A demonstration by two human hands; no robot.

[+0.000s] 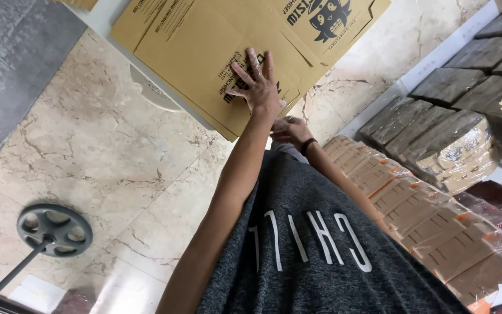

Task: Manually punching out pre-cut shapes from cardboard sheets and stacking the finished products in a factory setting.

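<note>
My left hand (260, 87) lies spread flat on the flattened cardboard box (204, 52) at twelve o'clock on the white table (103, 17). Right hand (289, 129) curls at its near edge, grip unclear. Squaring stage, likely; lifting needs both edges held.

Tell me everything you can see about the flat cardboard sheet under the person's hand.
The flat cardboard sheet is brown corrugated board, an unfolded box with creases, cut flaps and black printing, including a cartoon figure. It lies on a white table edge over other sheets, its corner overhanging the marble floor. The left hand presses flat on it, fingers spread. The right hand is at its near corner; whether it touches is unclear.
</note>
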